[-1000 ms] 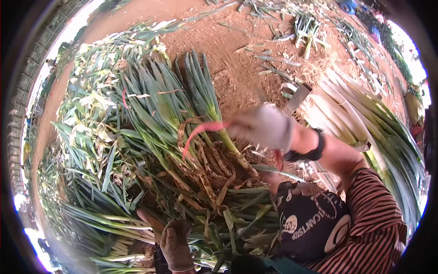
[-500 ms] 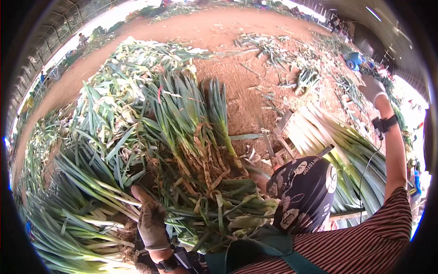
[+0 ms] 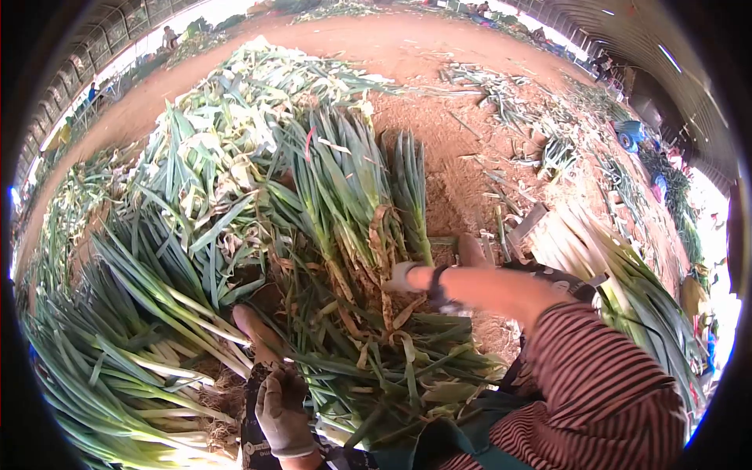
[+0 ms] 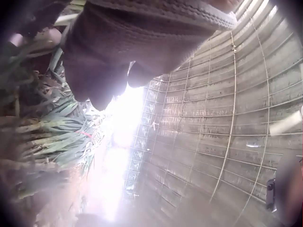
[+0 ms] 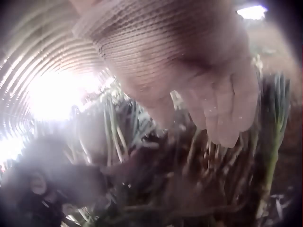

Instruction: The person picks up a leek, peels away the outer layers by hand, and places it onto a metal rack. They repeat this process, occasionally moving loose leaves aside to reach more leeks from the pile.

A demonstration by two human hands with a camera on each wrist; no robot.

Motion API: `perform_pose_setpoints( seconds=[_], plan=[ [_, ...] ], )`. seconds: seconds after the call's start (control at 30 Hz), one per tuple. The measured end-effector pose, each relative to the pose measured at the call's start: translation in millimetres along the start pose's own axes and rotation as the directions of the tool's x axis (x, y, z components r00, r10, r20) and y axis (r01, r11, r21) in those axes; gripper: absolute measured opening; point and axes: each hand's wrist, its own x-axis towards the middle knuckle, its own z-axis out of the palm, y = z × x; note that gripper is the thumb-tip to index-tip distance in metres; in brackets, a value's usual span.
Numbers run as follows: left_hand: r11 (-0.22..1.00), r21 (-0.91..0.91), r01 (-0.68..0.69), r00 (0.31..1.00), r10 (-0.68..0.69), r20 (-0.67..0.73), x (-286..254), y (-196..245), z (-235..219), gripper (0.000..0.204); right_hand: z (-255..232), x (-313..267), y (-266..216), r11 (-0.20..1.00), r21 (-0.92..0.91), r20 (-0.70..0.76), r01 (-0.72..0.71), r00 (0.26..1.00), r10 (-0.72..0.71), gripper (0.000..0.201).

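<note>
Long green onions [image 3: 348, 176] lie in an untrimmed bundle in front of the person, with brown, dried leaves round their lower stalks. My right hand [image 3: 403, 276], in a pale glove, reaches to these lower stalks. In the right wrist view its fingers [image 5: 225, 113] point down, nearly straight, over the stalks, with nothing seen in them. A smaller group of green onions [image 3: 409, 192] lies just right of the bundle. My left hand [image 3: 283, 415], also gloved, is by the left knee, fingers loosely bent and holding nothing visible. More green onions [image 3: 176, 309] with roots lie to its left.
Peeled green onions [image 3: 583, 247] with white stalks lie in a rack [image 3: 529, 223] on the right. Stripped leaves [image 3: 235, 141] are heaped at the far left, and more leaves [image 3: 392, 372] cover the ground between the legs. A blue object [image 3: 627, 135] stands far right.
A second ago my right hand held a red strip by the bundle. It then stretched far out to the right, and now it is back at the lower stalks. My left hand stays near the knee.
</note>
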Motion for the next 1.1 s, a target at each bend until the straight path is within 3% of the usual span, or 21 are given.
perform_pose_setpoints(
  seconds=[0.03, 0.1, 0.17, 0.27, 0.3, 0.37, 0.4, 0.47, 0.53, 0.6, 0.67, 0.77, 0.87, 0.9, 0.97, 1.0, 1.1],
  plan=[
    [1.0, 0.005, -0.001, 1.0, 0.001, 0.01, 2.4, -0.1, -0.4, 0.027, 34.4, 29.0, -5.1, 0.991, 0.092, -0.107, -0.096, 0.989, 0.105, 0.059],
    [0.999, 0.031, 0.012, 0.999, -0.014, 0.047, 2.5, 7.2, 4.7, 0.028, 53.8, 49.1, -14.6, 0.954, 0.22, -0.135, -0.204, 0.962, 0.236, 0.061],
    [1.0, -0.022, -0.012, 0.994, 0.014, 0.104, 2.6, 4.2, 9.7, 0.028, 60.4, 58.9, -13.9, 0.921, 0.285, 0.013, -0.265, 0.962, 0.273, 0.062],
    [0.996, 0.036, 0.083, 0.994, -0.085, 0.064, 2.2, 7.8, 6.1, 0.028, 45.7, 43.0, -10.0, 0.991, 0.133, -0.141, -0.004, 0.99, 0.023, 0.036],
    [0.997, 0.031, 0.072, 0.995, -0.074, 0.068, 1.2, 6.1, 7.2, 0.028, 51.5, 68.4, 15.8, 0.991, 0.103, -0.198, 0.084, 0.978, -0.062, 0.031],
    [0.998, 0.024, 0.051, 0.995, -0.053, 0.083, -4.8, 3.5, 9.7, 0.029, 35.3, 51.1, 36.1, 0.794, 0.533, -0.364, 0.292, 0.926, -0.096, 0.028],
    [0.999, 0.022, 0.034, 0.995, -0.036, 0.095, -7.8, 4.5, 11.1, 0.029, 9.6, 7.2, 25.6, 0.384, 0.827, -0.446, 0.412, 0.895, 0.0, 0.028],
    [0.998, 0.063, 0.023, 0.993, -0.03, 0.117, -12.0, 5.9, 12.7, 0.029, -21.7, -50.1, 19.0, 0.661, 0.496, -0.653, 0.563, 0.744, -0.144, 0.025],
    [0.997, 0.07, 0.016, 0.991, -0.025, 0.13, -10.9, -3.4, 9.1, 0.029, -39.2, -133.1, -12.3, 0.596, 0.763, -0.413, 0.25, 0.898, 0.151, 0.031],
    [0.99, 0.141, -0.024, 0.983, -0.003, 0.185, -10.9, -11.4, 10.7, 0.027, -12.4, -171.0, -16.6, 0.507, 0.82, -0.441, 0.265, 0.857, 0.267, 0.039],
    [0.958, 0.274, -0.087, 0.97, 0.019, 0.242, -16.4, -15.7, 15.0, 0.024, 14.7, -208.8, -12.7, 0.669, 0.703, -0.532, 0.242, 0.804, 0.267, 0.043],
    [0.891, 0.423, -0.167, 0.942, 0.017, 0.336, -31.8, -16.4, 43.6, 0.029, 60.2, -241.2, 0.5, 0.875, 0.323, -0.783, 0.359, 0.622, 0.034, 0.037],
    [0.845, 0.47, -0.253, 0.892, 0.015, 0.452, -35.9, -28.5, 79.0, 0.039, 80.0, -268.1, 7.7, 0.933, 0.159, -0.81, 0.324, 0.582, -0.064, 0.038],
    [0.879, 0.418, -0.231, 0.892, 0.021, 0.451, -48.4, -25.0, 103.1, 0.043, 88.2, -269.6, 8.9, 0.938, 0.055, -0.867, 0.341, 0.483, -0.124, 0.04],
    [0.944, 0.306, -0.124, 0.882, -0.036, 0.47, -55.6, -17.7, 135.8, 0.05, 90.4, -280.7, 8.3, 0.913, 0.035, -0.834, 0.405, 0.516, -0.197, 0.04],
    [0.961, 0.256, -0.106, 0.891, -0.022, 0.453, -52.0, -20.1, 141.7, 0.038, 89.7, -285.8, 7.7, 0.899, 0.025, -0.816, 0.436, 0.529, -0.234, 0.04],
    [0.983, -0.152, 0.105, 0.976, -0.072, 0.206, -49.1, -28.5, 143.6, 0.019, 90.5, -293.1, 0.9, 0.837, -0.025, -0.86, 0.546, 0.415, -0.296, 0.034]
  ],
)
